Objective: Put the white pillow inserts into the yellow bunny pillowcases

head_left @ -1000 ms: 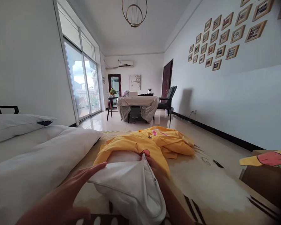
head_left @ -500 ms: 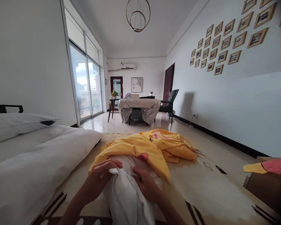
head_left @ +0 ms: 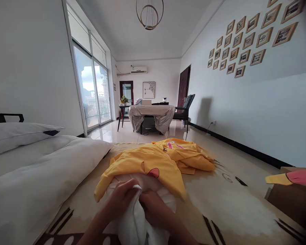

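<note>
Low in the middle of the head view, a white cloth (head_left: 134, 219) hangs bunched towards me. My left hand (head_left: 123, 195) is closed on its upper edge. My right hand (head_left: 153, 204) grips the same cloth just to the right, its fingers curled and partly hidden. Right beyond the hands, a pale, rounded, soft piece (head_left: 165, 189) shows under a yellow cloth (head_left: 132, 161) with a pink printed patch. Whether this pale piece and the white cloth are one thing, I cannot tell. Behind lies a second crumpled yellow cloth (head_left: 191, 154) with pink marks.
White bedding (head_left: 53, 170) lies along the left. A patterned beige rug (head_left: 232, 204) spreads beneath the cloths. At the right, a cardboard box (head_left: 288, 204) has a yellow and pink cloth (head_left: 301, 177) on top. Farther off stand a covered table (head_left: 151, 110) and a black chair (head_left: 186, 109).
Both hands have come closer together on the white cloth, the left moving right and slightly down. The yellow cloth's left corner now hangs in view. The camera has tilted slightly down.
</note>
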A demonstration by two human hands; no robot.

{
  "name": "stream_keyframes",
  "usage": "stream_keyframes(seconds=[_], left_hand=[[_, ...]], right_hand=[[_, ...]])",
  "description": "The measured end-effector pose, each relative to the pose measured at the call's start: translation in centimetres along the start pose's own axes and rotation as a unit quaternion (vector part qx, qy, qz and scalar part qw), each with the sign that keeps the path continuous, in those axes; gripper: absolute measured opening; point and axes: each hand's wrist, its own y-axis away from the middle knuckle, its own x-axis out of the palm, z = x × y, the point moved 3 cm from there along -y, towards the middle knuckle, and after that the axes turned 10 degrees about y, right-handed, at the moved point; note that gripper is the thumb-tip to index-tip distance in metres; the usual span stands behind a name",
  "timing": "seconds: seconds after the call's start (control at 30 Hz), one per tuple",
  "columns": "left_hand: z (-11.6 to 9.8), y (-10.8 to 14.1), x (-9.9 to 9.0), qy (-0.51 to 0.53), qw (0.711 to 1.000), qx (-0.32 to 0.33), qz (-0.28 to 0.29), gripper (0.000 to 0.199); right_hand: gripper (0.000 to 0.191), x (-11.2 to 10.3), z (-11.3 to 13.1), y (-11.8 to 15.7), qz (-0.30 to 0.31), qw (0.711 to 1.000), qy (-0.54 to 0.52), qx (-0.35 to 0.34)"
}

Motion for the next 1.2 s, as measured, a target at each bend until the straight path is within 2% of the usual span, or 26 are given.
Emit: stream_keyframes(seconds=[0.17, 0.27, 0.37, 0.5, 0.67, 0.87, 1.03, 1.2], left_hand=[[0.0, -0.2, -1.0, 0.015, 1.0, -0.011, -0.011, 0.034], [-0.1, -0.1, -0.9, -0.008, 0.999, -0.041, 0.004, 0.036], [-0.2, 0.2, -0.2, -0.042, 0.998, -0.048, 0.027, 0.036], [-1.0, 0.3, 0.9, -0.013, 0.999, -0.006, 0.031, 0.029], [-2.3, 0.5, 1.4, 0.021, 0.996, 0.063, -0.053, 0.025], [-1.2, 1.6, 2.0, 0.039, 0.994, 0.005, -0.101, 0.029], [-1.2, 1.0, 2.1, -0.014, 0.998, -0.026, -0.058, 0.03], [-1.5, 0.3, 1.9, -0.025, 0.997, -0.036, -0.069, 0.032]], right_hand=[[0.033, -3.6, -1.0, 1.0, -0.033, 0.984, -0.174, -0.001], [0.028, -5.4, -1.7, 1.6, -0.049, 0.977, -0.205, 0.021], [0.017, -6.1, -2.1, 1.8, -0.072, 0.97, -0.226, 0.048], [0.017, -5.7, -1.8, 1.5, -0.119, 0.955, -0.269, 0.045], [0.012, -4.5, -1.3, 1.0, -0.156, 0.947, -0.278, 0.044], [0.012, -3.4, -0.5, 0.8, -0.144, 0.948, -0.281, 0.031], [0.011, -3.3, 0.1, 0.8, -0.152, 0.95, -0.273, 0.011], [0.015, -3.9, 0.5, 0.6, -0.179, 0.964, -0.197, -0.003]])
